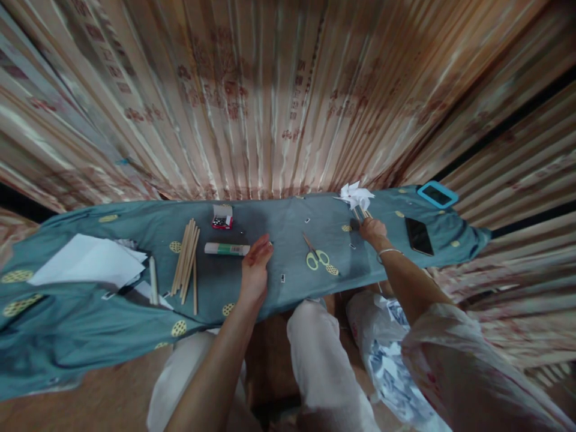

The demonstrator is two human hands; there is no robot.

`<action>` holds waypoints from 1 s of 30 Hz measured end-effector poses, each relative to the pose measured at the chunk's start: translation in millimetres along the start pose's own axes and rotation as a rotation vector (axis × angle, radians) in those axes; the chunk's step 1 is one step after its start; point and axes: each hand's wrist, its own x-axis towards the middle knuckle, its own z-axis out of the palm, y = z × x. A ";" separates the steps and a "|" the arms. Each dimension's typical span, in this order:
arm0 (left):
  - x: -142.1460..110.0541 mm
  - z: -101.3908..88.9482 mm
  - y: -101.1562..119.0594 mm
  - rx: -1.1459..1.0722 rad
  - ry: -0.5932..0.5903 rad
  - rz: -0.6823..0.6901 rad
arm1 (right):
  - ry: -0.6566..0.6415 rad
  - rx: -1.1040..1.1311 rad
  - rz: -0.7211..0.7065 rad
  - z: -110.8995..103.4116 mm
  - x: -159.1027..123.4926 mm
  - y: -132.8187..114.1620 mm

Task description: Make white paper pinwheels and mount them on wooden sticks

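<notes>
Sheets of paper (90,262) lay on a table (297,258) at frame left, beside sticks (185,261). Near center, a glue stick (225,249) sat before an open box (222,210), left of scissors (315,251). Pinwheels (355,195), a phone (419,236) and a device (437,195) occupied frame right; a curtain (252,120) hung behind.

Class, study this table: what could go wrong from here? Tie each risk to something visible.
The small red box stands open; a knock might spill its metallic contents.
The glue stick lies on its side beside the left hand, so a brush could set it rolling.
The right hand holds thin sticks close to white paper pinwheels; a rough tug might crease their vanes.
</notes>
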 end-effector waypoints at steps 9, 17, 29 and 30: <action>-0.3 -0.1 2.1 -0.006 -0.012 0.000 | -0.107 -0.045 0.070 -20.4 -14.4 -7.6; -6.6 3.1 5.2 -0.001 -0.100 -0.011 | -0.055 0.172 -0.144 -38.2 -63.0 -45.7; -19.0 3.9 16.5 0.104 -0.229 0.015 | -0.149 0.684 -0.535 -33.1 -140.8 -206.5; -20.9 2.3 18.5 0.116 -0.237 0.016 | -0.158 0.657 -0.503 -30.8 -145.0 -214.5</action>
